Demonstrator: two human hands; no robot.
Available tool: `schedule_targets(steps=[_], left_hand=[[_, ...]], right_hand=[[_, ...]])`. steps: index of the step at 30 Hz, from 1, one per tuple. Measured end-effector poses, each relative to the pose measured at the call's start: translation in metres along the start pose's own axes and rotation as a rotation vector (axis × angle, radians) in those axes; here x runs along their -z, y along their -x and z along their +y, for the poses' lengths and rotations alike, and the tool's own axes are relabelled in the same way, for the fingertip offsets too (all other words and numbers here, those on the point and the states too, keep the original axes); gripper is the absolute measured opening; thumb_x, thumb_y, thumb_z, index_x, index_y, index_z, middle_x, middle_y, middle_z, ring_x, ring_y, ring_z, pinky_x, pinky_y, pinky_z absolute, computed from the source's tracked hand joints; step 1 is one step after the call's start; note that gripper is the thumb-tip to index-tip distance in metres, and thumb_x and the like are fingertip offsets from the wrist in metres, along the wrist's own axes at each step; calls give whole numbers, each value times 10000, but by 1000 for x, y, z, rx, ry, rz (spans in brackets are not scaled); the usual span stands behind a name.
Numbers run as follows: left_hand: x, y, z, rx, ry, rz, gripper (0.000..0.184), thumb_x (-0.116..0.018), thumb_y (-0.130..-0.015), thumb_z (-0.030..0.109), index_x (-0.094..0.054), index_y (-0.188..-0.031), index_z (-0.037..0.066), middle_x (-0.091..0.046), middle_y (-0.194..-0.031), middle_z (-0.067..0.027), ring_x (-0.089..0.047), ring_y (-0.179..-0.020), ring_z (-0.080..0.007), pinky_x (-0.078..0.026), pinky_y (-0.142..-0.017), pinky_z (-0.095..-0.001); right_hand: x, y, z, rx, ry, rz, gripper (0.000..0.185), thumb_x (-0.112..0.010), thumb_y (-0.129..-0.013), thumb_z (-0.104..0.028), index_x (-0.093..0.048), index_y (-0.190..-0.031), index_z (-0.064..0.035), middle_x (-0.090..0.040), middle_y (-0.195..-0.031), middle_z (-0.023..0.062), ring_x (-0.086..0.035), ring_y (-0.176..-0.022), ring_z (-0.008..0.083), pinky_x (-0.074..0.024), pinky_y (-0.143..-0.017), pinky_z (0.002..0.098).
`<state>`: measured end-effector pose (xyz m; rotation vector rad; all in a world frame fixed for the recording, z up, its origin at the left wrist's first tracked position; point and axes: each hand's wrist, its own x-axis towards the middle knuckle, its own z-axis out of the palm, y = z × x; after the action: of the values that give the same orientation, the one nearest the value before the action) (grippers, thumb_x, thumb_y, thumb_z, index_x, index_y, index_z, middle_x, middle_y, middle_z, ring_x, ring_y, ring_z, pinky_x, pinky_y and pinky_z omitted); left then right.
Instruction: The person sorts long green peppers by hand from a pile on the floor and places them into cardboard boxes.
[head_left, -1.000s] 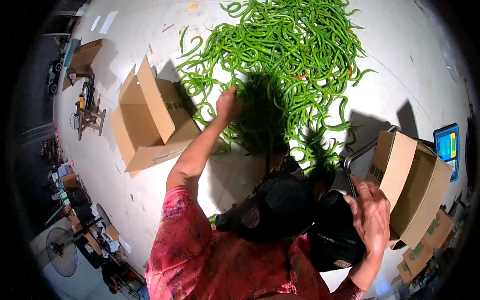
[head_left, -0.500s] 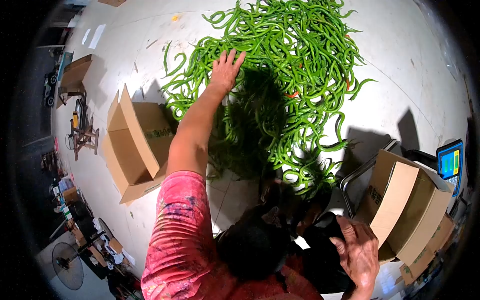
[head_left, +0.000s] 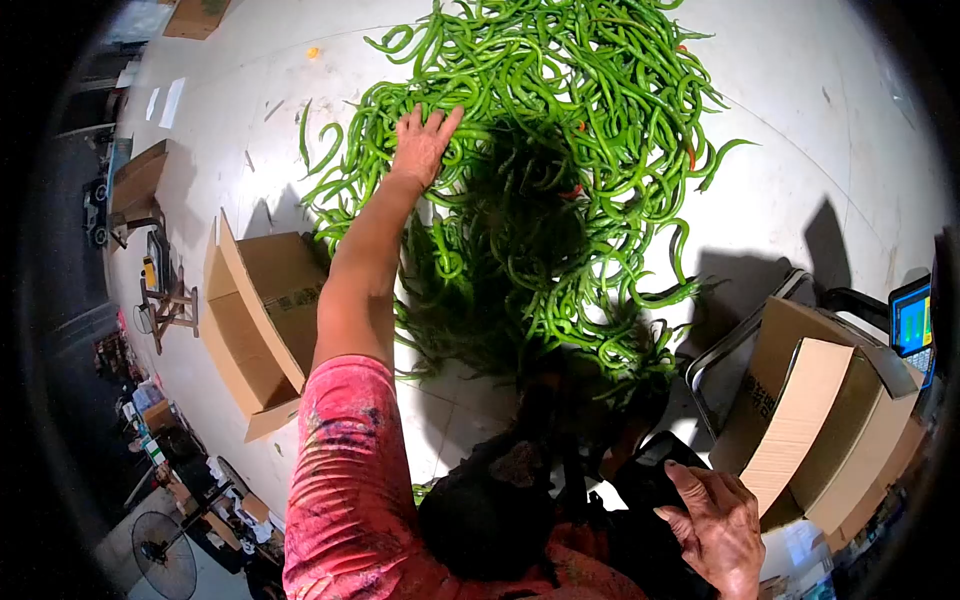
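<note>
Farther forward than before, the left hand (head_left: 420,150) reaches onto long, curved green peppers (head_left: 600,150), fingers (head_left: 452,122) spread, any grasp needing them curled, the right hand (head_left: 715,525) relaxed, half-open.

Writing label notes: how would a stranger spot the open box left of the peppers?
Start at the big spread of green peppers on the pale floor, under the left hand. Just left of that forearm is an open cardboard box. Unlike the open box on the right, it has no blue-framed display beside it.
</note>
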<state>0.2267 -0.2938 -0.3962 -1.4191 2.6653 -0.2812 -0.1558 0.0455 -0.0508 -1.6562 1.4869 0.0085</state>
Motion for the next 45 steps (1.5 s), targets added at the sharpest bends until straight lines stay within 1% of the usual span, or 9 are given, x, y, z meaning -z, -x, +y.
schedule_targets(steps=[7, 12, 15, 19, 22, 24, 33, 39, 45], left_hand=[[10, -5, -3, -73, 175, -38, 925, -765, -616, 15, -380, -1431, 225, -524, -1252, -127, -432, -1244, -421, -299, -1026, -539], [14, -4, 0, -99, 89, -10, 1019, -682, -688, -29, -192, -1537, 250, -558, -1171, -128, -464, -1220, -403, -317, -1006, -503], [22, -10, -9, -144, 122, -191, 989, -663, -710, -23, -191, -1537, 243, -561, -1147, -126, -485, -1186, -387, -332, -987, -495], [17, 8, -3, -188, 37, -121, 978, -636, -703, -57, -205, -1536, 221, -562, -1019, -112, -511, -955, -322, -359, -942, -492], [9, 1, -9, -223, 108, -54, 1015, -627, -700, -81, -172, -1542, 259, -576, -1052, -118, -525, -988, -342, -366, -949, -497], [8, -3, -12, -232, 149, -39, 1058, -638, -688, -81, -141, -1545, 289, -585, -1086, -125, -542, -994, -359, -373, -953, -489], [14, 21, 1, -262, 146, -137, 1052, -753, -644, 51, -195, -1526, 181, -601, -976, -90, -560, -914, -315, -410, -886, -435], [23, 20, 9, -164, 182, -193, 1022, -760, -647, 61, -233, -1510, 208, -647, -1082, -110, -626, -898, -306, -425, -889, -420], [131, 40, 15, -13, 621, -285, 878, -794, -640, 52, -390, -1416, 134, -625, -1201, -187, -614, -1077, -347, -492, -958, -409]], right_hand=[[3, -4, 3, -74, -51, -95, 423, -662, -872, -173, -557, -1275, -102, -639, -1047, 157, -617, -906, 366, -506, -758, 452], [3, -7, 3, -88, -60, -89, 423, -657, -875, -164, -553, -1283, -121, -637, -1051, 158, -620, -910, 369, -511, -749, 452], [3, -8, 3, -79, -72, -86, 421, -657, -872, -150, -556, -1280, -125, -634, -1050, 162, -622, -893, 371, -515, -728, 453], [3, -7, 5, -54, -66, -25, 426, -661, -868, -134, -552, -1280, -127, -631, -1023, 168, -625, -867, 373, -519, -694, 457], [2, -8, 6, -72, -64, -38, 359, -670, -861, -149, -594, -1206, -85, -642, -1024, 163, -625, -872, 359, -507, -736, 449], [-3, -9, 8, -60, -52, -61, 478, -723, -818, -194, -561, -1254, -84, -650, -995, 155, -631, -860, 358, -506, -734, 454], [-7, -14, 8, -44, -70, -52, 540, -757, -792, -208, -549, -1275, -88, -661, -981, 154, -640, -844, 351, -511, -726, 459], [-1, -14, -5, -13, -42, -68, 508, -739, -806, -216, -552, -1259, -80, -645, -985, 161, -622, -829, 355, -500, -715, 456], [1, -1, -13, 32, 46, 25, 485, -718, -810, -217, -548, -1231, -44, -634, -975, 162, -610, -833, 357, -493, -747, 450]])
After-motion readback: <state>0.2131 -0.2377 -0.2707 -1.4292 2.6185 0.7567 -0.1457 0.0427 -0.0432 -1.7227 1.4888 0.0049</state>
